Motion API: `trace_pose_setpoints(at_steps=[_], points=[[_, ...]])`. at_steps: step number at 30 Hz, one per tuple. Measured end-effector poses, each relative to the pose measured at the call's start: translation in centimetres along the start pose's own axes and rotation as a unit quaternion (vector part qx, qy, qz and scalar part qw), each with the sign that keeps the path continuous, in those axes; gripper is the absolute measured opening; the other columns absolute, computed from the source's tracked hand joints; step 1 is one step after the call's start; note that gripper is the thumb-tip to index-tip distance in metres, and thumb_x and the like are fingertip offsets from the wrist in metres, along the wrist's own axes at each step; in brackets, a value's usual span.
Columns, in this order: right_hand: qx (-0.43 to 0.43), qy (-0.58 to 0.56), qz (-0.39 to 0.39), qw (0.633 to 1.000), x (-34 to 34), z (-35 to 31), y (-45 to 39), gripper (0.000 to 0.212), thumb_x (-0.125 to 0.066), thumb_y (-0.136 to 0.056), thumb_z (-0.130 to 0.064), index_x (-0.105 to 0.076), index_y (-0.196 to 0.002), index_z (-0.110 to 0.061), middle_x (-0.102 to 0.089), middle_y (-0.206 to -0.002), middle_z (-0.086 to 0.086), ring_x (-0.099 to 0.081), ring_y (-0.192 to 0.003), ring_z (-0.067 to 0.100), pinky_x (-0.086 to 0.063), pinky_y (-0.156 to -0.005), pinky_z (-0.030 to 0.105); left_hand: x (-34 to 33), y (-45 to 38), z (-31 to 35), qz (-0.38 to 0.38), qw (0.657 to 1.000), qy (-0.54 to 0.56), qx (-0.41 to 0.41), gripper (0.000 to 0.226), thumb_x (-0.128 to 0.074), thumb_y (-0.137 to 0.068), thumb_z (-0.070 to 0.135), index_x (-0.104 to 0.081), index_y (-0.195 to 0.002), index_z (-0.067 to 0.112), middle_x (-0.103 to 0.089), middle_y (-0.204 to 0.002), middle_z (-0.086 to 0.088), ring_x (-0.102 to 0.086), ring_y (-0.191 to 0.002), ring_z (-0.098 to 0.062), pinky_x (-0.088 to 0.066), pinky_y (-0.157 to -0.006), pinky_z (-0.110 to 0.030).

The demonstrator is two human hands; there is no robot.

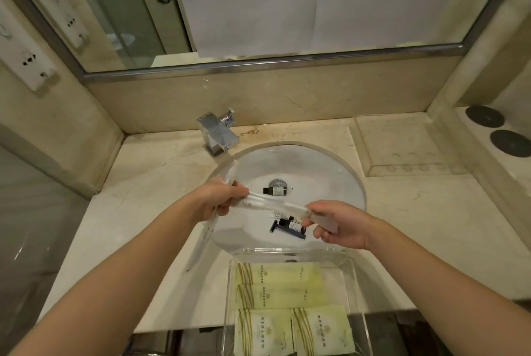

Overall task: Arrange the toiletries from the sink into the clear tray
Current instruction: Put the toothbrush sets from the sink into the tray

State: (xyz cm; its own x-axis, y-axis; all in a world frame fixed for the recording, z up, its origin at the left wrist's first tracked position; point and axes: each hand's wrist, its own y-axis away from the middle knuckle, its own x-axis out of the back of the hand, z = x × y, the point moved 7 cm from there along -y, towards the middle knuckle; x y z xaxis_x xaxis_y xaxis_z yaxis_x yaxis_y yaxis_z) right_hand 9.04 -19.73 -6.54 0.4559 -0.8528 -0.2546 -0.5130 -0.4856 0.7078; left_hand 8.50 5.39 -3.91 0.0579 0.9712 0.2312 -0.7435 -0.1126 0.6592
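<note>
Over the white sink [330, 171], my left hand [221, 200] grips two clear-wrapped toothbrushes: one upright toothbrush [231, 173] and one toothbrush stretched rightward [275, 206]. My right hand [342, 223] pinches the far end of that second one. In the basin lie a small dark bottle [274, 190] by the drain, another dark bottle [293, 225], a small white tube [280, 215] and a blue razor [280, 230]. The clear tray [352, 283] sits at the counter's front edge with several yellow-green sachets [278, 295] in it.
A chrome faucet [218, 134] stands behind the basin. A second clear tray [402, 148] rests on the marble counter at the back right, beside two dark round coasters [497, 131]. A mirror [287, 5] and wall sockets [28, 59] rise behind and left.
</note>
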Motion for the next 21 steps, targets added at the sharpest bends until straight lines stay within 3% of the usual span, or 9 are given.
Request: trace_pose_setpoints(at_steps=[2, 8, 12, 17, 21], points=[[0.013, 0.051, 0.02, 0.998, 0.6, 0.2, 0.3, 0.014, -0.058, -0.094, -0.018, -0.059, -0.101, -0.007, -0.061, -0.093, 0.013, -0.06, -0.056, 0.018, -0.044, -0.047, 0.021, 0.7, 0.5, -0.2, 0.007, 1.0, -0.017, 0.0, 0.012, -0.066, -0.089, 0.013, -0.058, -0.082, 0.007, -0.049, -0.061, -0.005, -0.034, -0.049, -0.012, -0.028, -0.044, -0.022], [0.02, 0.098, 0.081, 0.992, 1.8, 1.3, 1.3, 0.01, -0.055, -0.095, -0.014, -0.057, -0.089, -0.007, -0.06, -0.082, 0.012, -0.063, -0.061, 0.019, -0.048, -0.049, 0.022, 0.4, 1.5, -2.3, 0.015, 0.995, -0.1, 0.016, 0.015, -0.067, -0.089, 0.015, -0.065, -0.094, 0.001, -0.047, -0.063, -0.005, -0.034, -0.052, -0.013, -0.03, -0.045, -0.023], [0.019, 0.132, 0.137, 0.981, 3.2, 2.8, 1.7, 0.01, -0.058, -0.091, -0.006, -0.05, -0.085, -0.007, -0.062, -0.076, 0.014, -0.065, -0.053, 0.016, -0.047, -0.044, 0.02, -0.5, 1.6, -4.5, -0.013, 0.984, -0.174, 0.03, 0.019, -0.068, -0.087, 0.016, -0.068, -0.098, 0.001, -0.053, -0.074, -0.008, -0.036, -0.057, -0.015, -0.032, -0.048, -0.025], [0.005, 0.287, 0.168, 0.943, 4.0, 4.5, 2.5, 0.017, -0.058, -0.087, -0.003, -0.05, -0.074, -0.011, -0.064, -0.06, 0.012, -0.059, -0.046, 0.015, -0.039, -0.042, 0.02, -3.4, 2.3, -6.7, -0.088, 0.945, -0.314, 0.032, 0.023, -0.068, -0.083, 0.019, -0.069, -0.096, 0.001, -0.053, -0.071, -0.005, -0.035, -0.051, -0.016, -0.03, -0.047, -0.024], [0.001, 0.411, 0.185, 0.893, 4.4, 5.3, 2.7, 0.018, -0.059, -0.081, -0.007, -0.049, -0.067, -0.012, -0.066, -0.062, 0.009, -0.057, -0.043, 0.013, -0.044, -0.047, 0.023, -5.4, 2.3, -7.1, -0.071, 0.91, -0.408, 0.006, 0.031, -0.07, -0.082, 0.028, -0.067, -0.097, 0.002, -0.056, -0.074, -0.005, -0.045, -0.055, -0.018, -0.034, -0.05, -0.025]])
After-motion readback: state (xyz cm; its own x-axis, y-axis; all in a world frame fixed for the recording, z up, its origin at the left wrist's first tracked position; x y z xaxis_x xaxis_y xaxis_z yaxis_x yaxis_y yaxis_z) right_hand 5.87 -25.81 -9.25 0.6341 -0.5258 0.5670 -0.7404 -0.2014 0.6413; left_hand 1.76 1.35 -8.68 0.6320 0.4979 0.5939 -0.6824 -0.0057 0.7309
